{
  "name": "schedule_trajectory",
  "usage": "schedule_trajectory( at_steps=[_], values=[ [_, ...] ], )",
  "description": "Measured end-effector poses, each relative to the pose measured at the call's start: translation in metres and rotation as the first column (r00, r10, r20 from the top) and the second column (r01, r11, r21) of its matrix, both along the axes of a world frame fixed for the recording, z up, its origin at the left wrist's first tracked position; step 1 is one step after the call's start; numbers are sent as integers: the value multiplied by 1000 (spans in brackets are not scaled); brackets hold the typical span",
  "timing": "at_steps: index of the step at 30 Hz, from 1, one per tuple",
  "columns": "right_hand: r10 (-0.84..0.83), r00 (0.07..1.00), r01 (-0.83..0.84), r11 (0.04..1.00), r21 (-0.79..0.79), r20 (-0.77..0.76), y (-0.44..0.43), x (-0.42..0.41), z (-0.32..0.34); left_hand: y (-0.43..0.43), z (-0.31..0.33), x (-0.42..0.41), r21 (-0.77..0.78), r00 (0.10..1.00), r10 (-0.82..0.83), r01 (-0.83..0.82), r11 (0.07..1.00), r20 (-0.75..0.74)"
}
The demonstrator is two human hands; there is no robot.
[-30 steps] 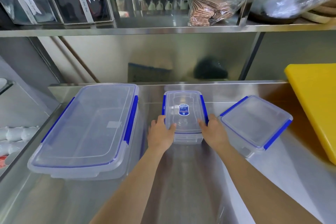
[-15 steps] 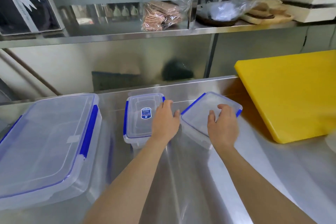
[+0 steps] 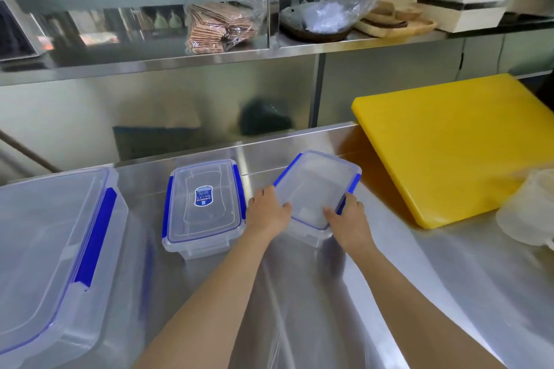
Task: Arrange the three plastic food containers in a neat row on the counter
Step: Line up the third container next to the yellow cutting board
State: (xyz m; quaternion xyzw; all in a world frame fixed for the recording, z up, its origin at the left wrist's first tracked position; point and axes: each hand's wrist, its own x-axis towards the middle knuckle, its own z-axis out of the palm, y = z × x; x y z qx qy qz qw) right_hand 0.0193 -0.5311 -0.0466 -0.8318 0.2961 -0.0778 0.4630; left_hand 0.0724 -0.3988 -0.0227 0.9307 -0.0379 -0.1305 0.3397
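Nearest, at far left of the grip and cut off by the frame edge: large container (image 3: 51, 255), lidded, apparently empty. Just left of the grip: middle container (image 3: 204, 207) with a blue label, lid on, nothing seen inside. In the grip: small container (image 3: 317, 192), skewed on the bench (image 3: 299, 308), seemingly empty. Left hand (image 3: 268, 213) pressed to its near-left corner, right hand (image 3: 347, 219) clasping its near-right edge, forearms extended. Right of the grip: yellow board (image 3: 449, 144) and a blurred white object (image 3: 527, 210), hard to identify.
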Motion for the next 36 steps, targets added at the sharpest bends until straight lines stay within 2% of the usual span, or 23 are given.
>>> schedule_trajectory(
  at_steps=[4, 13, 19, 23, 25, 27, 30, 36],
  values=[
    [49, 999, -49, 998, 47, 1, -16, 11, 8, 4, -2, -9, 3, 998, 4, -4, 1000, 67],
    [155, 986, -160, 984, -80, -62, -43, 47, 12, 0, -14, -17, -68, 993, -48, 56, 996, 107],
    [153, 984, -167, 971, -174, -88, -52, 59, 16, -13, -24, -12, -40, 991, -86, 91, 995, 104],
    [123, 991, -129, 984, -126, -57, -49, 54, 12, -13, -28, -12, -93, 992, -12, 24, 995, 126],
    [50, 999, -50, 996, -78, -9, -47, 48, 10, -12, -30, -11, -212, 995, 26, -4, 977, 101],
    [41, 999, -41, 999, -6, 35, -46, 43, 8, -13, -32, -11, -287, 999, 12, -2, 958, 32],
    [115, 993, -115, 993, -2, 39, -47, 38, 7, -16, -34, -10, -240, 999, -44, 45, 970, 11],
    [102, 994, -102, 995, -22, 25, -67, 40, 9, -33, -30, -9, -179, 995, -96, 88, 980, -36]
  ],
)
